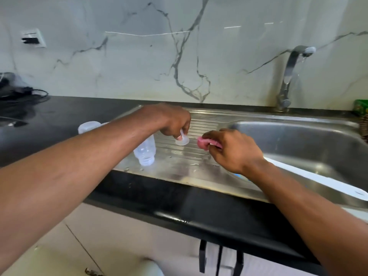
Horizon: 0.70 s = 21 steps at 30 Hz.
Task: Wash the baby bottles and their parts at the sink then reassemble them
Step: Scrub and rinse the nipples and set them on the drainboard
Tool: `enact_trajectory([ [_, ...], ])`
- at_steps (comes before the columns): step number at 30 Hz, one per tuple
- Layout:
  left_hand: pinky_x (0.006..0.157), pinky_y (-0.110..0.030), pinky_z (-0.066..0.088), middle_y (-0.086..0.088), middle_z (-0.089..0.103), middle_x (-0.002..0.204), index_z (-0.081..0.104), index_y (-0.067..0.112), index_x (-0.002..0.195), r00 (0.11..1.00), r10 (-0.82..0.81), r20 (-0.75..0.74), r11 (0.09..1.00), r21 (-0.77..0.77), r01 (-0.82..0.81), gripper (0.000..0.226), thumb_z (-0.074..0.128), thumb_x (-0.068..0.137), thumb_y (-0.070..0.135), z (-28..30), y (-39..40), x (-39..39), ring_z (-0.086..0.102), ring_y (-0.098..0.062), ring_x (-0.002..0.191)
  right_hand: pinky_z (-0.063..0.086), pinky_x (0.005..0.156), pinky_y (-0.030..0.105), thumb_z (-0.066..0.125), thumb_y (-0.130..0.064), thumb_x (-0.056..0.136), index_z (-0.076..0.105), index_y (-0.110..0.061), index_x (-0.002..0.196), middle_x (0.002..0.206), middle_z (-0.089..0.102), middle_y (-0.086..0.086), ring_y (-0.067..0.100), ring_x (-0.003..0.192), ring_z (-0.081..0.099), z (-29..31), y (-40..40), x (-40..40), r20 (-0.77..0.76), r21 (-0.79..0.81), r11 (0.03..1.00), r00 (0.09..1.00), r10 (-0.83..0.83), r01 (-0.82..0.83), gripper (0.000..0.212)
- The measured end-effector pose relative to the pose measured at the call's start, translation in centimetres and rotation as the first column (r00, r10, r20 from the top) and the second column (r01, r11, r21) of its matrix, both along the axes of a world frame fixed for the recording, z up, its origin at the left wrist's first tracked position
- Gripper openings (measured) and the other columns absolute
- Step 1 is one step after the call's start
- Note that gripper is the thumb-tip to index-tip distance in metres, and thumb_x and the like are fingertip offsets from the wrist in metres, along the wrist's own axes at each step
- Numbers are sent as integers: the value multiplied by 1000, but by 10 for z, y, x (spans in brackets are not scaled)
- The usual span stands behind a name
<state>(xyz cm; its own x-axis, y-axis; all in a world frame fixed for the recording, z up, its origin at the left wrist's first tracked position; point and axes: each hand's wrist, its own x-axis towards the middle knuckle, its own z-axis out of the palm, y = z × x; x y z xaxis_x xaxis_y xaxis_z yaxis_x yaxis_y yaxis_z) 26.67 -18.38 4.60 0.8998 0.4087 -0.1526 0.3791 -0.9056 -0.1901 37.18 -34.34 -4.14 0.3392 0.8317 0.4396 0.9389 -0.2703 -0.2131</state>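
Partly hidden, left hand (175, 121) pinches apparently a teat (182, 140).

Veined marble wall (139, 56), black counter (59, 116)

Bright, even daylight w/ soft shadows. Glare streaks on the marble wall (179, 46) & sheen on the black counter (173, 218). Wide-angle bending at edges; slight softness overall, forearms near the lens blurred.

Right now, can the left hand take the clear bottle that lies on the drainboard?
Probably yes, but not at once: the left hand pinches a clear nipple. The bottle lies close below its wrist on the drainboard, nothing between.
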Motion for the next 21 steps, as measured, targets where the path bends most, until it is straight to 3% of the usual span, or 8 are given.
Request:
enact_trajectory([
  [4, 89, -29, 40, -1, 58, 136, 60, 18, 131, 999, 50, -23, 999, 14, -50, 35, 61, 97, 23, -8, 15, 12, 55, -22, 119, 47, 79, 36, 44, -51, 92, 61, -43, 123, 113, 66, -3, 30, 107, 62, -7, -2, 9, -16, -11, 999, 999, -41, 41, 36],
  [9, 76, -29, 38, 0, 60, 120, 61, 21, 106, 998, 65, 15, 997, 37, -65, 19, 70, 90, 23, -18, 23, 34, 52, -18, 96, 53, 81, 38, 48, -54, 94, 64, -40, 121, 116, 70, -4, 28, 105, 64, -7, -4, 23, -78, -37, 996, 994, -82, 79, 34],
  [16, 81, -29, 40, 2, 64, 109, 69, 21, 103, 995, 81, 54, 997, -9, -81, 19, 75, 85, 18, -36, 29, 61, 54, -16, 94, 53, 84, 37, 55, -52, 93, 68, -33, 116, 111, 73, -4, 25, 104, 64, -8, -4, 39, -212, 26, 998, 976, -57, 64, 32],
  [21, 81, -30, 41, 2, 61, 111, 68, 17, 111, 987, 161, -25, 987, -3, -161, 32, 78, 83, 27, -31, 31, 55, 53, -18, 98, 54, 87, 41, 58, -50, 93, 68, -32, 118, 111, 73, -4, 21, 103, 65, -7, -1, 46, -253, 51, 997, 967, -35, 49, 33],
])
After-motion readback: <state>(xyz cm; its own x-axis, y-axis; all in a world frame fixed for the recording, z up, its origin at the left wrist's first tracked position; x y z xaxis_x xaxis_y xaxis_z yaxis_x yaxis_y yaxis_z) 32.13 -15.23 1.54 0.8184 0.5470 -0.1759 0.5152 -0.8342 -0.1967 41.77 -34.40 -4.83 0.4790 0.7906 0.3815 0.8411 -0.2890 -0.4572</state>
